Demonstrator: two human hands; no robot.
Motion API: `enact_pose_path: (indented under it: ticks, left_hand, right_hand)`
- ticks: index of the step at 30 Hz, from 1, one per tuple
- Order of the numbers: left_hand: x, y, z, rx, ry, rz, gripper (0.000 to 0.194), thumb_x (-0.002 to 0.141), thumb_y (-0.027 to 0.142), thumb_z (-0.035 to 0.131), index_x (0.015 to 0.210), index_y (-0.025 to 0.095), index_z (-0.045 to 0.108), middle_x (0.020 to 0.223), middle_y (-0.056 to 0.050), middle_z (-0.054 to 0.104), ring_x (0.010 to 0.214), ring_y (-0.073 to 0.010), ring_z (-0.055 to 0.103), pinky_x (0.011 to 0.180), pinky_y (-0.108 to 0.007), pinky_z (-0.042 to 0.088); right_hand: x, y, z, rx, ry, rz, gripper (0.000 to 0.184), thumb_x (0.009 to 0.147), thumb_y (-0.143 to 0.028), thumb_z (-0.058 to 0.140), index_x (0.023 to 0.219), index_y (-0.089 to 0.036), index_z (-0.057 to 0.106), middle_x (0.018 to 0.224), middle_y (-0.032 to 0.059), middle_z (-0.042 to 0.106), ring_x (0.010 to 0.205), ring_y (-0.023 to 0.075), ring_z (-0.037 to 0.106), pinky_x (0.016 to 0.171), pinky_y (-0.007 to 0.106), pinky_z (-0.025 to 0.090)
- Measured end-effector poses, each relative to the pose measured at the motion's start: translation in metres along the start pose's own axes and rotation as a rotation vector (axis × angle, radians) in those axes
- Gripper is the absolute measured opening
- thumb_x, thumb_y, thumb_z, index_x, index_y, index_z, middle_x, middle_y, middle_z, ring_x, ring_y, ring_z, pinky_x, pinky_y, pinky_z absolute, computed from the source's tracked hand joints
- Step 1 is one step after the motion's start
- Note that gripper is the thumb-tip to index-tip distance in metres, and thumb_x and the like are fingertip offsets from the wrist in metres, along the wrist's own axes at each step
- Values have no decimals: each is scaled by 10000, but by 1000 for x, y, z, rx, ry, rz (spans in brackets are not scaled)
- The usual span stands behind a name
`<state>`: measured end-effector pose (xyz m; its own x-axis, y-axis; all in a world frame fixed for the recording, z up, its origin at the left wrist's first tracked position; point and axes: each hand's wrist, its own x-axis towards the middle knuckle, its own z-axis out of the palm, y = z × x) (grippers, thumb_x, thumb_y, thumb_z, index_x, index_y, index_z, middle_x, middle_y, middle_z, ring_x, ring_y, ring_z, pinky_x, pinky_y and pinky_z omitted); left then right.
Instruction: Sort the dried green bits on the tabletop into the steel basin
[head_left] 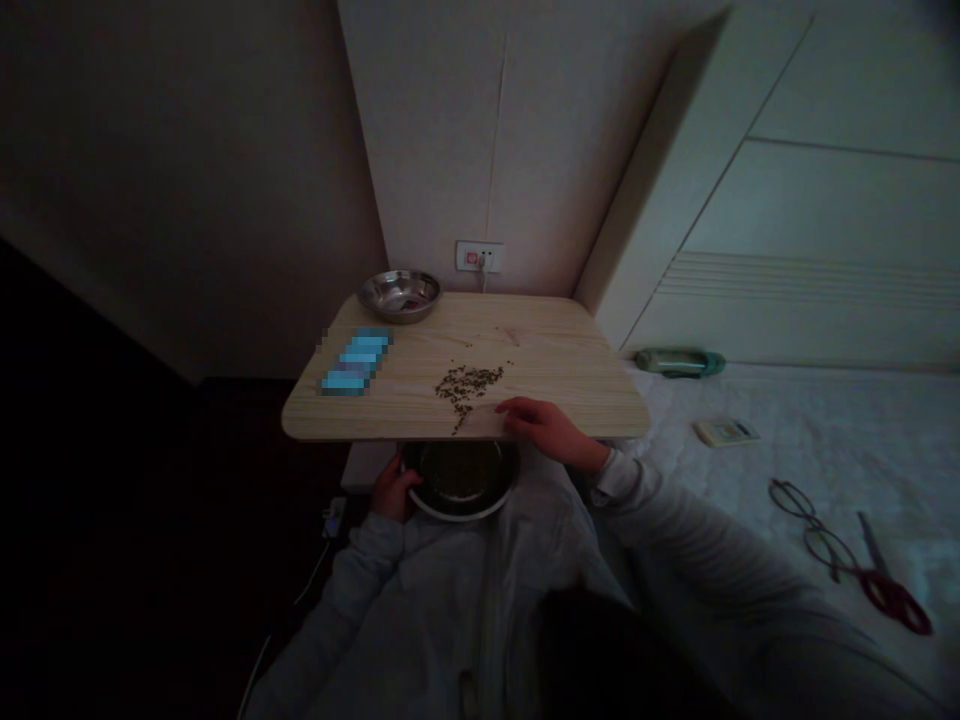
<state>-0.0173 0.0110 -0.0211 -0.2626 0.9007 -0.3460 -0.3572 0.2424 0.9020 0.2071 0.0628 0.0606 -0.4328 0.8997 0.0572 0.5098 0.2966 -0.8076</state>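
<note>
My left hand point(394, 490) grips the left rim of a round bowl point(465, 514), held at my lap just below the table's front edge. Dark greenish contents fill much of its inside, too dim to make out singly. On the wooden table point(555, 350) lies a loose scatter of small dark green grains point(469, 383), some trailing toward the front edge. My right hand point(534, 420) rests at that edge, just right of the grains, its fingers stretched leftward and slightly apart. Nothing shows between them.
A shiny metal bowl point(400, 296) stands at the table's back left, near a blurred bluish phone-like thing point(356, 362). On the bed point(675, 490) to the right are a green bottle point(679, 362), a remote control point(726, 432), glasses point(814, 525) and red-handled scissors point(892, 600). A wall socket point(480, 257) holds a plug.
</note>
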Motion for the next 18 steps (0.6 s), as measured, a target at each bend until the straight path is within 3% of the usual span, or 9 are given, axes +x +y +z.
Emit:
enact_pose_path:
  ticks: [7,14,18]
  left_hand:
    - [-6,7,3,-78,0,-107,508,364,97,532,865,152,593,613,27,599,591,-140,533,571,-246,400]
    - [-4,5,2,-77,19,-96,488,363,101,528,841,166,600,595,38,592,600,-142,535,581,-246,400]
    - [-6,8,3,-39,4,-62,476,369,111,527,835,167,608,601,35,596,625,-151,539,595,-247,403]
  right_hand:
    - [38,21,-25,58,285,132,286,671,-211,423,921,-133,538,686,9,563,585,85,477,573,213,371]
    - [60,41,-44,-6,375,157,284,649,-182,417,900,-146,545,669,11,578,554,80,487,571,214,391]
    - [67,55,-55,-59,456,242,297,654,-177,405,916,-143,542,680,23,587,531,76,480,548,209,386]
